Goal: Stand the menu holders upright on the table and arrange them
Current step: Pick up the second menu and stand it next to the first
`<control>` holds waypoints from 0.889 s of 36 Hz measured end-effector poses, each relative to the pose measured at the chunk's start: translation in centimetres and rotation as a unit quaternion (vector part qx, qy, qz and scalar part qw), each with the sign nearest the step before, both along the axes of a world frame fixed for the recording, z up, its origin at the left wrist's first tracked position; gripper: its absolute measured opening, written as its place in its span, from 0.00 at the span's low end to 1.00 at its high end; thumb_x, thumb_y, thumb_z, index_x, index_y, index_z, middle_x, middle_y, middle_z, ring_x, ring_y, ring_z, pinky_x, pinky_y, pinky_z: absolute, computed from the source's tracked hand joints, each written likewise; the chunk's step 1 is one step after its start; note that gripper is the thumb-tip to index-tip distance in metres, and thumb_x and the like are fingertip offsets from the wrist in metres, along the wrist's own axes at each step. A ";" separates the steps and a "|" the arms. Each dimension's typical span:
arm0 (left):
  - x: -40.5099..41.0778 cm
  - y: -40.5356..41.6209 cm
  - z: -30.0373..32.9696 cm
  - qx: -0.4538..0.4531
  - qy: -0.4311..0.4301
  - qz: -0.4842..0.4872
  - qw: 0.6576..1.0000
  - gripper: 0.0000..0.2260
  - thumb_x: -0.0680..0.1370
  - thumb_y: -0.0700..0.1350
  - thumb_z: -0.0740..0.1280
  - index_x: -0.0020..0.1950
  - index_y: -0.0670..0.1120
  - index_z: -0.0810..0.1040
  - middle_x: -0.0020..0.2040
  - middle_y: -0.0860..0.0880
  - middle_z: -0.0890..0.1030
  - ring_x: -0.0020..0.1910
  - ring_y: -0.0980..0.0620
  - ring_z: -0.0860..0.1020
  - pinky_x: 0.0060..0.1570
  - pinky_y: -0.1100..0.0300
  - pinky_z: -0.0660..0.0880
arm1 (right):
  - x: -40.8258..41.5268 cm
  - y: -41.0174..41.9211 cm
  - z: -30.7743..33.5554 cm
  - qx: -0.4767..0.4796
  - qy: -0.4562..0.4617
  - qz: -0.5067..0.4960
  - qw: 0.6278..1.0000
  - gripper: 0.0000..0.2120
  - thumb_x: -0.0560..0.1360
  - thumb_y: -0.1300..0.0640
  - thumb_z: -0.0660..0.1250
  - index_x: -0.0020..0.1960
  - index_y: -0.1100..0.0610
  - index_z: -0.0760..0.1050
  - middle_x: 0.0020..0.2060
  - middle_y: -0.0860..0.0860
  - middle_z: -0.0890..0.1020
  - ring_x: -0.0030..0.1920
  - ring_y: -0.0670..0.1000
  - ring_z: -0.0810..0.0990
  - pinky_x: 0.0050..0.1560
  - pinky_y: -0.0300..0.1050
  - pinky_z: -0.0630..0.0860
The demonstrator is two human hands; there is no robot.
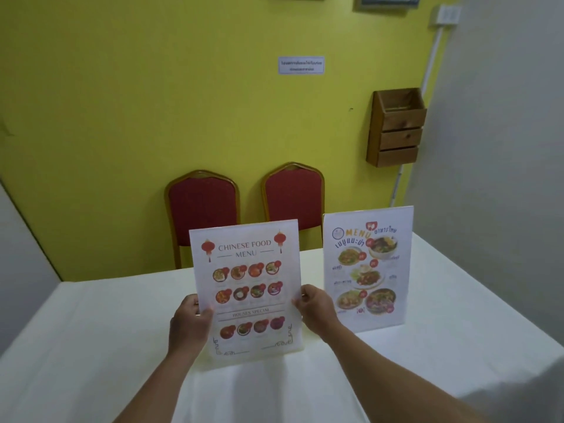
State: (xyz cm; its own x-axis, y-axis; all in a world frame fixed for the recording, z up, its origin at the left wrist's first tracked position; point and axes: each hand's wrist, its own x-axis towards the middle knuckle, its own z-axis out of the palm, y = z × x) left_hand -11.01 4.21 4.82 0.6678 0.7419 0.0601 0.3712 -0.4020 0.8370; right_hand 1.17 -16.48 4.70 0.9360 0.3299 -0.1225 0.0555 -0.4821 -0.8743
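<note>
A clear menu holder with a Chinese food menu [248, 288] stands upright in the middle of the white-clothed table [91, 346], facing me. My left hand [190, 319] grips its left edge and my right hand [316, 306] grips its right edge, at about mid height. Its base is at the cloth, though I cannot tell if it rests there. To the right, a second holder with a Thai food menu [367, 270] stands upright on its own, a little farther back, touched by neither hand.
Two red padded chairs [203, 209] [294, 196] stand behind the table's far edge against a yellow wall. A wooden wall box [396, 129] hangs at the right. A grey wall runs along the table's right side.
</note>
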 end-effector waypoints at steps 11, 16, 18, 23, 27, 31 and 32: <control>-1.7 -1.1 0.5 -0.047 0.107 0.022 0.993 0.24 0.76 0.44 0.64 0.72 0.39 0.65 0.68 0.37 0.73 0.62 0.37 0.75 0.56 0.46 0.74 | -0.9 -1.8 -0.2 -0.073 0.036 0.025 0.996 0.23 0.75 0.53 0.67 0.67 0.61 0.70 0.60 0.56 0.80 0.57 0.54 0.78 0.52 0.41 0.72; -4.9 -2.1 -0.6 -0.069 0.135 0.040 0.988 0.18 0.76 0.45 0.64 0.64 0.38 0.72 0.64 0.38 0.77 0.61 0.39 0.76 0.57 0.52 0.71 | -2.2 -4.5 -2.5 -0.127 0.042 0.049 0.990 0.21 0.74 0.49 0.68 0.62 0.59 0.75 0.50 0.53 0.79 0.46 0.51 0.75 0.41 0.39 0.71; -6.7 -2.4 -1.3 -0.108 0.110 0.048 0.987 0.11 0.76 0.43 0.64 0.53 0.38 0.78 0.53 0.38 0.82 0.51 0.40 0.80 0.49 0.52 0.74 | -2.7 -5.7 -3.6 -0.124 0.057 0.048 0.989 0.16 0.74 0.51 0.68 0.56 0.60 0.77 0.41 0.53 0.79 0.40 0.52 0.76 0.33 0.38 0.69; -10.7 -3.2 -2.5 -0.230 0.055 0.058 0.970 0.06 0.75 0.41 0.63 0.43 0.40 0.78 0.37 0.40 0.83 0.28 0.45 0.78 0.31 0.59 0.72 | -4.1 -7.8 -4.8 -0.106 0.079 0.029 0.991 0.08 0.72 0.54 0.70 0.45 0.60 0.79 0.32 0.53 0.83 0.26 0.49 0.78 0.25 0.38 0.69; -12.0 -3.1 -2.9 -0.266 0.042 0.071 0.960 0.07 0.77 0.41 0.62 0.45 0.40 0.78 0.39 0.39 0.83 0.29 0.45 0.79 0.30 0.59 0.72 | -5.0 -7.8 -4.2 -0.188 -0.012 0.056 0.981 0.10 0.74 0.50 0.68 0.48 0.57 0.81 0.45 0.53 0.84 0.42 0.49 0.78 0.44 0.39 0.69; -11.6 -2.8 -2.1 -0.272 0.005 0.082 0.959 0.06 0.76 0.41 0.62 0.44 0.41 0.78 0.39 0.42 0.82 0.30 0.46 0.78 0.32 0.58 0.72 | -5.1 -6.8 -2.6 -0.204 -0.049 0.059 0.976 0.13 0.74 0.50 0.68 0.55 0.57 0.79 0.52 0.55 0.83 0.51 0.54 0.80 0.47 0.40 0.67; -11.3 -2.7 -1.8 -0.268 -0.005 0.082 0.960 0.06 0.75 0.41 0.63 0.45 0.42 0.78 0.39 0.43 0.82 0.31 0.47 0.78 0.33 0.58 0.72 | -5.0 -6.5 -2.3 -0.193 -0.046 0.053 0.979 0.16 0.74 0.51 0.69 0.58 0.58 0.77 0.53 0.56 0.83 0.52 0.55 0.80 0.48 0.41 0.68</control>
State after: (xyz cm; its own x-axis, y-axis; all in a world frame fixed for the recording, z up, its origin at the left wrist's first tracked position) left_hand -22.26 1.56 3.02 0.5413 0.7627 -0.3538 0.3841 0.1500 0.9110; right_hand -3.82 -22.99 2.41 0.9120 0.3715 -0.1738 0.1934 -0.7632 -0.6166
